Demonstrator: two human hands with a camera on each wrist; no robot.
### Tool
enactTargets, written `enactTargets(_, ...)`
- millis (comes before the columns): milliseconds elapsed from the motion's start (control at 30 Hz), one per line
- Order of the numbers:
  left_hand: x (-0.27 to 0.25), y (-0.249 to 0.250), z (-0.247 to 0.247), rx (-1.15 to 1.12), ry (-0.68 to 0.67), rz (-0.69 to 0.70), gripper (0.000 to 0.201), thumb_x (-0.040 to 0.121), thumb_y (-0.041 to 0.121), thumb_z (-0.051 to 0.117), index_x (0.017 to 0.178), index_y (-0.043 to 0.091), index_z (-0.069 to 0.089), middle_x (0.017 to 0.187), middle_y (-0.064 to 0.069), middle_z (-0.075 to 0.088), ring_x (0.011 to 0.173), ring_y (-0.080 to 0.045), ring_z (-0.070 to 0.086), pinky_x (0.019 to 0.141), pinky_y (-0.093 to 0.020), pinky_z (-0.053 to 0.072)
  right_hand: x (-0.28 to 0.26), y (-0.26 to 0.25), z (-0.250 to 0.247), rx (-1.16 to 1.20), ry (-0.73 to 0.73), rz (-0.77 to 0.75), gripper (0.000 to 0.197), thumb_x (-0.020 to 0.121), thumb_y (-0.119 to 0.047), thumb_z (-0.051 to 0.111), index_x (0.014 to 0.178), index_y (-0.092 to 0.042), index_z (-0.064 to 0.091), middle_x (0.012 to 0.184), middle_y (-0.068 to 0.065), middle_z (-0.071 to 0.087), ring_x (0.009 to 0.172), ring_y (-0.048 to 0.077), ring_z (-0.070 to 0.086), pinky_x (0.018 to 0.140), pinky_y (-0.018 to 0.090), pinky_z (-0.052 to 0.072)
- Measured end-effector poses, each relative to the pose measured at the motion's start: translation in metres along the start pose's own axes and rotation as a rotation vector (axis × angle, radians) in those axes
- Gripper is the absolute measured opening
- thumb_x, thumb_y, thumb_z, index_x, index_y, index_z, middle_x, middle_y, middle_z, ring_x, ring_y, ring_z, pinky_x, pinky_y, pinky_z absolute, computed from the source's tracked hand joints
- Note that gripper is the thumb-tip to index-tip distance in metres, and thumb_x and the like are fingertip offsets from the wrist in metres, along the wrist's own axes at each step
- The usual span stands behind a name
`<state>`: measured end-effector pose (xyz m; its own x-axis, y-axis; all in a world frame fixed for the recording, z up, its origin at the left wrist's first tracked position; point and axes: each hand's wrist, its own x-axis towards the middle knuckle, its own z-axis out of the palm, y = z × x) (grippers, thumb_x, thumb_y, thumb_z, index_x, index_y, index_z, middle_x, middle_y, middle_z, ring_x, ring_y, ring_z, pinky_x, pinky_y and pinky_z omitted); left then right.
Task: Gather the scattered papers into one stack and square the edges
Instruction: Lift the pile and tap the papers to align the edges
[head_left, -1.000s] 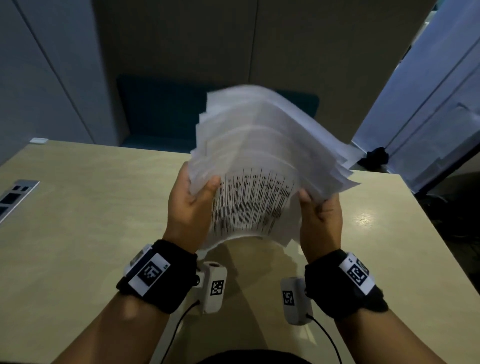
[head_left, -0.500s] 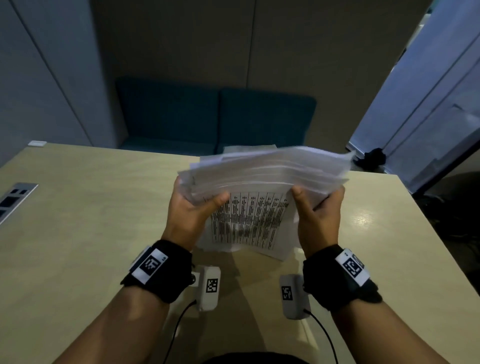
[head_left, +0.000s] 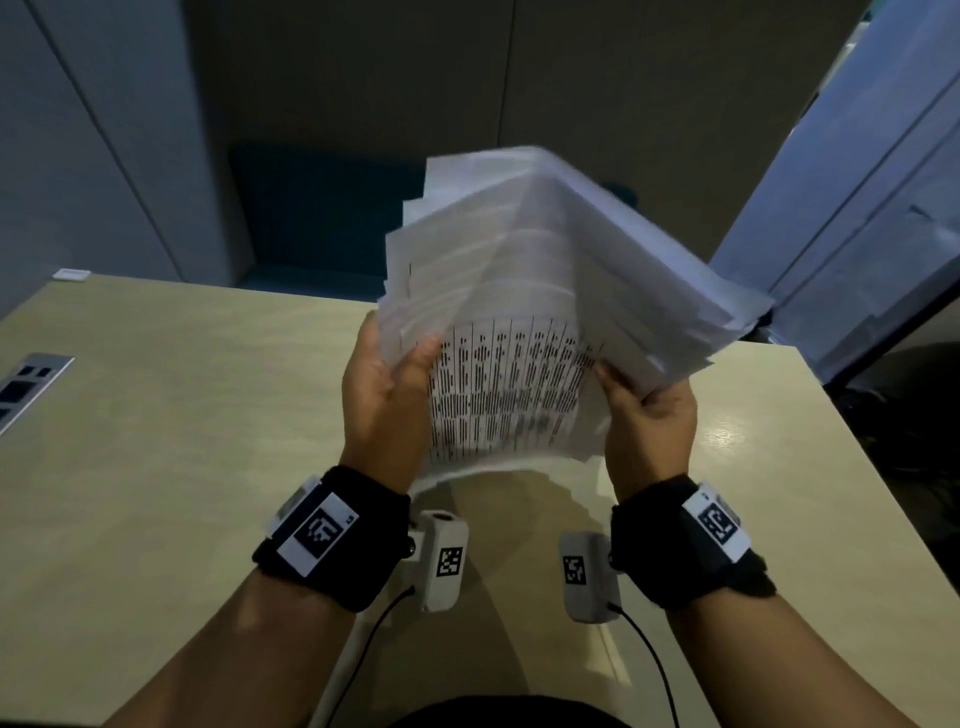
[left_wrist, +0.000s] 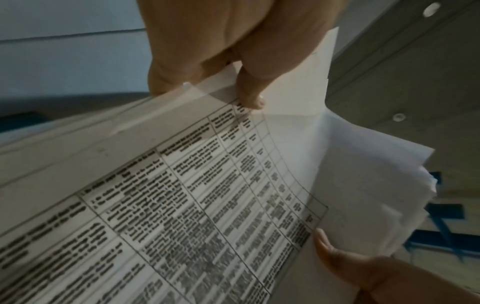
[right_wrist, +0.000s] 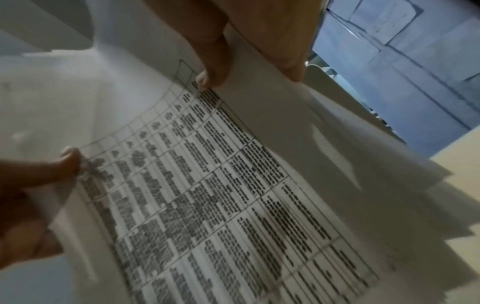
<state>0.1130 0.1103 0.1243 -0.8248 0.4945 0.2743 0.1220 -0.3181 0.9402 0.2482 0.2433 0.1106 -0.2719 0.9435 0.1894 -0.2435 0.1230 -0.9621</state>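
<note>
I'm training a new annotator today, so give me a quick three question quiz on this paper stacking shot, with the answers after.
1. True or false: the paper stack lies flat on the table.
2. Multiple choice: what faces the camera on the nearest sheet? A) a colour photo B) a printed table of text C) handwriting
3. Short answer: are the stack's edges squared yet?

Key
1. False. The left hand and right hand hold it upright by its sides, thumbs on the front sheet.
2. B.
3. No. In the head view the sheets fan out in steps along the top and right edges, so squaring is not yet done.
</note>
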Motion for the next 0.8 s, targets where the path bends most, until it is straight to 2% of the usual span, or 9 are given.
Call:
enactTargets(67,-0.004,0.002,0.002,0.04,-0.006,0.056,0.031,0.1,0.002,0.047,0.118,0.026,0.055,0.105,0.005,0.069,0.097,-0.003,0.068,0.078,-0.019,0.054,-0.007,0.0,0.0,-0.017,-0.023,-0.02,0.027,0.086,-0.007,0.062,0.106,-0.025,0.065,0.111,0.009,0.07,0.109,0.031,0.064,0.096,0.054,0.05)
enactTargets(167,-0.012,-0.006,0.0,0.147,-0.042,0.102,0.028,0.101,0.005,0.047,0.111,0.031,0.051,0.098,0.015,0.062,0.09,0.01,0.063,0.072,-0.009,0.049,-0.018,0.009,-0.006,-0.138,-0.078,-0.007,0.031,0.092,-0.019,0.058,0.123,-0.022,0.058,0.116,0.003,0.068,0.111,0.023,0.063,0.096,0.052,0.05)
enactTargets(267,-0.016,-0.019,-0.007,0.088,-0.075,0.019,0.03,0.093,0.014,0.058,0.116,0.033,0.052,0.104,0.007,0.066,0.094,-0.003,0.067,0.075,-0.018,0.052,-0.018,0.025,-0.02,-0.297,-0.134,0.029,0.038,0.092,-0.024,0.061,0.128,-0.019,0.051,0.115,0.001,0.066,0.106,0.019,0.063,0.091,0.049,0.053)
enactTargets(400,-0.009,-0.035,-0.02,-0.014,-0.053,-0.132,0.063,0.084,0.0,0.073,0.13,0.016,0.034,0.112,-0.004,0.062,0.096,-0.008,0.07,0.077,-0.025,0.057,-0.011,0.034,-0.033,-0.328,-0.153,0.067,0.051,0.084,-0.029,0.071,0.126,-0.017,0.044,0.113,-0.003,0.064,0.105,0.014,0.063,0.084,0.029,0.054)
enactTargets(467,-0.006,-0.04,-0.025,-0.018,-0.088,-0.187,0.069,0.081,0.005,0.077,0.135,0.009,0.034,0.117,-0.01,0.066,0.105,-0.016,0.069,0.086,-0.034,0.059,-0.011,0.032,-0.032,-0.313,-0.161,0.068,0.052,0.082,-0.036,0.07,0.123,-0.017,0.043,0.111,-0.003,0.063,0.105,0.015,0.063,0.079,0.023,0.052)
enactTargets(600,-0.004,-0.041,-0.027,0.032,-0.221,-0.183,0.044,0.085,0.002,0.071,0.125,-0.005,0.054,0.11,-0.02,0.071,0.103,-0.027,0.07,0.089,-0.044,0.057,-0.011,0.027,-0.029,-0.233,-0.191,0.045,0.074,0.073,-0.05,0.07,0.133,-0.024,0.035,0.116,-0.013,0.06,0.103,-0.005,0.061,0.078,0.011,0.051)
enactTargets(667,-0.003,-0.038,-0.026,0.045,-0.25,-0.156,0.045,0.085,0.004,0.072,0.126,0.0,0.055,0.111,-0.017,0.07,0.106,-0.026,0.068,0.09,-0.042,0.058,-0.009,0.024,-0.029,-0.218,-0.189,0.019,0.081,0.071,-0.047,0.072,0.136,-0.021,0.032,0.118,-0.012,0.059,0.105,-0.006,0.06,0.082,0.011,0.051)
enactTargets(733,-0.001,-0.037,-0.025,0.05,-0.256,-0.136,0.05,0.086,0.008,0.072,0.132,0.005,0.051,0.116,-0.013,0.067,0.112,-0.025,0.065,0.092,-0.039,0.056,-0.008,0.019,-0.029,-0.207,-0.19,0.01,0.075,0.078,-0.034,0.077,0.136,-0.022,0.032,0.118,-0.012,0.059,0.105,-0.005,0.06,0.085,0.013,0.052)
enactTargets(800,0.001,-0.036,-0.026,0.042,-0.238,-0.124,0.047,0.09,0.0,0.065,0.133,0.001,0.046,0.115,-0.01,0.07,0.111,-0.019,0.067,0.091,-0.03,0.055,-0.005,0.016,-0.028,-0.213,-0.176,-0.001,0.066,0.079,-0.021,0.075,0.133,-0.024,0.037,0.117,-0.013,0.06,0.105,-0.005,0.06,0.088,0.016,0.052)
